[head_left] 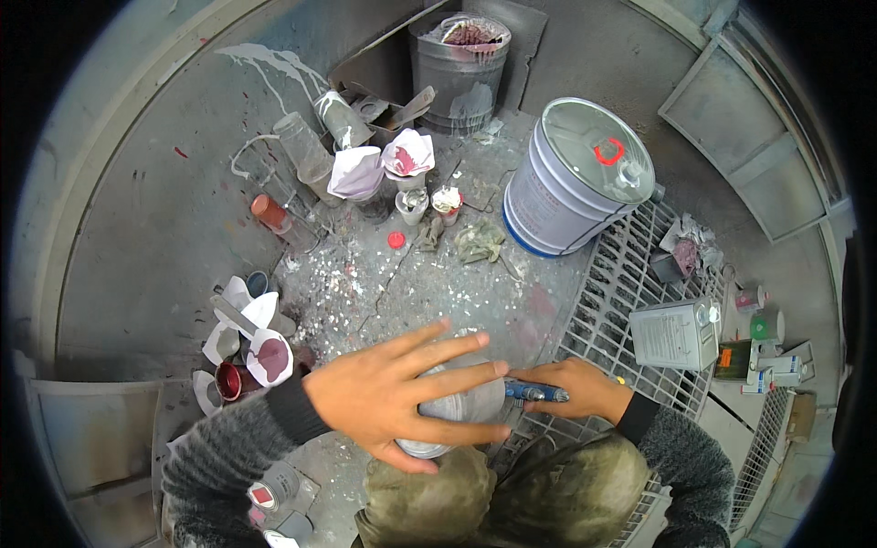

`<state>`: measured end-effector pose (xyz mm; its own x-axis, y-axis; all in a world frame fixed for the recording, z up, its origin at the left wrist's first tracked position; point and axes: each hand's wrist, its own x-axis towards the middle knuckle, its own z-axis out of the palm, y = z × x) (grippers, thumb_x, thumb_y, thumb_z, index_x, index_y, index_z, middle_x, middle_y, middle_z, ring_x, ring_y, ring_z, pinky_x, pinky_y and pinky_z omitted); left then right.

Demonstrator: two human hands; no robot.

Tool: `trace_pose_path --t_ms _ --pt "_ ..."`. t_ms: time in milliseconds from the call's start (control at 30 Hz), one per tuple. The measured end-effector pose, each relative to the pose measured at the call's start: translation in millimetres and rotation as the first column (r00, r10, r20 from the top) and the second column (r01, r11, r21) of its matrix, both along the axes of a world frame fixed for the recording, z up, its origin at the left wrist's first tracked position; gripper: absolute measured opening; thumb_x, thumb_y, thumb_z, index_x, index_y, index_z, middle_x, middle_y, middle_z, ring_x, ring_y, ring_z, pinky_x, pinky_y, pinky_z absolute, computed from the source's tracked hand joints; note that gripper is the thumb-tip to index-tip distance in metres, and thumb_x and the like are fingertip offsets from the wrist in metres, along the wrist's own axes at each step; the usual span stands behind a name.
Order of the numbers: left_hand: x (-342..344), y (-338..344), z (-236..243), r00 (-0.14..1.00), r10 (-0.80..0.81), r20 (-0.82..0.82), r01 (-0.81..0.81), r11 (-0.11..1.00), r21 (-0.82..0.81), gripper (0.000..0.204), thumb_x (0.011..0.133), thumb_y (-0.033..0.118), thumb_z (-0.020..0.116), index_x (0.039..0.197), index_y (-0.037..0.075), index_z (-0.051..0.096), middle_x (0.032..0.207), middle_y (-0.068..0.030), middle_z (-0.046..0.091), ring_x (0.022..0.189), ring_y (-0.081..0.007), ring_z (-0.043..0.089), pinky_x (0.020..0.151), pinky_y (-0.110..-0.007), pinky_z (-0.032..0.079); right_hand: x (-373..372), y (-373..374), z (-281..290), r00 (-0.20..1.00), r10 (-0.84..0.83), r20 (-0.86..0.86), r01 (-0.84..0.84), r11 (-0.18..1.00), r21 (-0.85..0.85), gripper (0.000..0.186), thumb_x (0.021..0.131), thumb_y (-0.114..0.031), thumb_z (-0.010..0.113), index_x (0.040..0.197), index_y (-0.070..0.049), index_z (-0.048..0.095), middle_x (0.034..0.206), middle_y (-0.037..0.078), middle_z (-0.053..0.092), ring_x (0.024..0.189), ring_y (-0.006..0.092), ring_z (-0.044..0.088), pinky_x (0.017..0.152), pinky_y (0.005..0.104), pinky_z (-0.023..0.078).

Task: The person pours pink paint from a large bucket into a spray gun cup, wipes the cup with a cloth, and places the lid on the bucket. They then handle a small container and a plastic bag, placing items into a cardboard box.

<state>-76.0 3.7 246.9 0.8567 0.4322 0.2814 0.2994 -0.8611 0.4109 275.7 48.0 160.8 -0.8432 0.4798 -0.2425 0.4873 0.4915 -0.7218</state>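
Observation:
My left hand (393, 388) lies across a translucent cup (484, 400) in front of my knees, its fingers stretched out and spread over the cup's top. Much of the cup is hidden beneath that hand. Beside it is a blue spray gun (539, 393), which appears joined to the cup. My right hand (585, 388) is closed around the gun from the right; its lower part is hidden by the fingers.
A large lidded metal pail (571, 183) stands ahead right, by a floor grating (607, 283) bearing a rectangular metal can (671, 336). Cups with paper filters (358, 173) are ahead left; more stained filters (271, 356) lie left. A paint-crusted bucket (457, 82) stands farther back.

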Motion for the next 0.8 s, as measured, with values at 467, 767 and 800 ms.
trace_pose_path --t_ms 467,767,800 --pt "15 -39 -14 0.828 0.466 0.312 -0.383 0.876 -0.293 0.063 0.063 0.029 0.078 0.123 0.013 0.072 0.127 -0.0133 0.061 0.112 -0.0388 0.061 0.091 -0.048 0.052 -2 -21 0 0.998 -0.052 -0.028 0.047 0.987 -0.152 0.056 0.092 -0.044 0.077 0.140 -0.017 0.067 0.110 0.016 0.076 0.089 0.0382 0.074 0.076 0.0435 0.058" --pt "41 -60 15 0.620 0.783 0.047 -0.689 0.573 -0.444 0.089 0.067 0.032 0.090 0.145 0.007 0.055 0.146 -0.0210 0.047 0.136 -0.0431 0.046 0.113 -0.051 0.040 -9 -5 2 0.998 -0.064 -0.019 0.065 0.997 0.052 0.065 0.090 -0.040 0.080 0.146 -0.015 0.061 0.110 0.015 0.075 0.085 0.0360 0.073 0.072 0.0410 0.058" --pt "34 -62 19 0.689 0.722 -0.057 -0.662 0.596 -0.454 0.104 0.068 0.036 0.093 0.155 0.008 0.044 0.154 -0.0220 0.039 0.145 -0.0446 0.037 0.119 -0.052 0.034 -10 -3 1 0.997 -0.055 -0.050 0.059 0.996 0.072 0.065 0.090 -0.039 0.081 0.146 -0.014 0.061 0.111 0.015 0.075 0.086 0.0357 0.074 0.072 0.0408 0.059"
